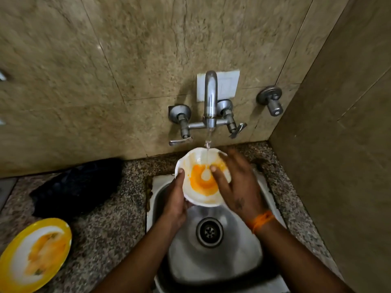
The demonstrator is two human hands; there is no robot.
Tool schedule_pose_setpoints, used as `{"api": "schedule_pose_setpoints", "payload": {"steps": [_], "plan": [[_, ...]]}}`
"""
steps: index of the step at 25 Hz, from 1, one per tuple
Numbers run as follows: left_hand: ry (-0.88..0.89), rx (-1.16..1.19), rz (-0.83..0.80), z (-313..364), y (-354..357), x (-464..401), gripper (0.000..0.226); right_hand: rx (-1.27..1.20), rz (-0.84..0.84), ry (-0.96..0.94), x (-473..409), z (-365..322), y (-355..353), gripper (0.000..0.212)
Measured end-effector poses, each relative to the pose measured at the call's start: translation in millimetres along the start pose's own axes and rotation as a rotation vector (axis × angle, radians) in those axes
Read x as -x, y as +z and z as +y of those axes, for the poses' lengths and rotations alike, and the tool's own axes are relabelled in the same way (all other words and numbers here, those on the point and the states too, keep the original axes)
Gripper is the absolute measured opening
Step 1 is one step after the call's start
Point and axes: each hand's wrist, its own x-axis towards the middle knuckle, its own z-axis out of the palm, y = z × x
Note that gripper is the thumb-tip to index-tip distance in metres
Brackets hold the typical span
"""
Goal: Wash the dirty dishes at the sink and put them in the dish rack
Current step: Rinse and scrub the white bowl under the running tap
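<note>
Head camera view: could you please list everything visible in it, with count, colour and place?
Bowl: one, white with orange residue, held over the sink under the running water.
Tap: one, metal, on the wall, water flowing.
Wall valve: one, metal, right of the tap.
Sink: one, steel, central drain.
Plate: one, yellow-rimmed, orange-smeared, on the counter at left.
Dark cloth: one, on the counter behind the plate.
Counter: speckled granite, around the sink.
Left hand: grips the bowl's rim.
Right hand: fingers straight, rubbing inside the bowl; orange thread on the wrist.
</note>
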Motion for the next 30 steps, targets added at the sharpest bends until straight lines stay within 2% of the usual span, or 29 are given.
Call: {"api": "schedule_pose_setpoints", "payload": {"steps": [2,3,5,7,8,10,11,12,14,16,18,20,21,23,25,26,28,30], "plan": [[-0.027,0.016,-0.007,3.1,2.9,-6.7,0.05,0.151,-0.378,-0.11,25.8,-8.3,8.0,0.075],[-0.04,0.024,-0.004,3.0,4.4,-9.5,0.053,0.257,-0.504,-0.15,32.5,-4.8,14.1,0.082],[-0.042,-0.025,0.03,-0.1,8.1,-9.4,0.052,0.428,-0.577,-0.108,28.4,8.4,24.2,0.097],[-0.037,-0.077,0.022,-2.7,14.3,-4.1,0.046,0.487,-0.596,0.008,6.7,16.0,30.6,0.111],[-0.02,-0.091,0.006,-2.0,15.3,-4.0,0.042,0.454,-0.629,0.005,-1.7,13.8,33.9,0.11],[0.04,-0.104,0.044,5.0,10.7,-12.6,0.032,0.265,-0.745,-0.115,-0.7,-0.4,33.1,0.093],[0.063,-0.102,0.061,11.0,5.2,-19.3,0.036,0.207,-0.787,-0.175,8.2,-5.2,28.2,0.09],[0.07,-0.106,0.059,14.4,-0.8,-23.9,0.046,0.222,-0.787,-0.232,19.0,-4.8,21.9,0.094],[0.066,-0.134,0.056,15.8,-6.9,-23.7,0.051,0.446,-0.709,-0.259,21.9,9.1,11.0,0.111],[0.064,-0.198,0.058,11.0,-3.2,-17.6,0.039,0.519,-0.667,-0.103,-0.3,16.9,13.9,0.119],[0.079,-0.227,0.032,14.8,4.5,-15.0,0.027,0.332,-0.684,-0.084,-9.9,1.3,28.2,0.113],[0.133,-0.259,0.053,23.2,2.6,-23.8,0.037,0.167,-0.769,-0.208,9.9,-15.5,31.2,0.105],[0.157,-0.255,0.061,27.0,-2.5,-29.4,0.044,0.159,-0.804,-0.256,22.7,-17.2,22.3,0.104],[0.154,-0.231,0.086,30.4,-9.8,-28.7,0.054,0.365,-0.765,-0.311,32.4,3.0,2.6,0.108],[0.145,-0.263,0.08,27.7,-5.7,-20.9,0.053,0.524,-0.699,-0.165,7.2,21.5,-2.1,0.119],[0.145,-0.285,0.063,25.8,0.2,-16.6,0.046,0.483,-0.702,-0.11,-6.9,19.4,3.4,0.12],[0.184,-0.34,0.063,22.8,8.4,-15.8,0.028,0.184,-0.7,-0.092,-10.8,1.5,23.7,0.111],[0.25,-0.381,0.093,27.0,6.0,-18.5,0.025,-0.06,-0.777,-0.147,12.6,-16.1,26.5,0.096]]}}
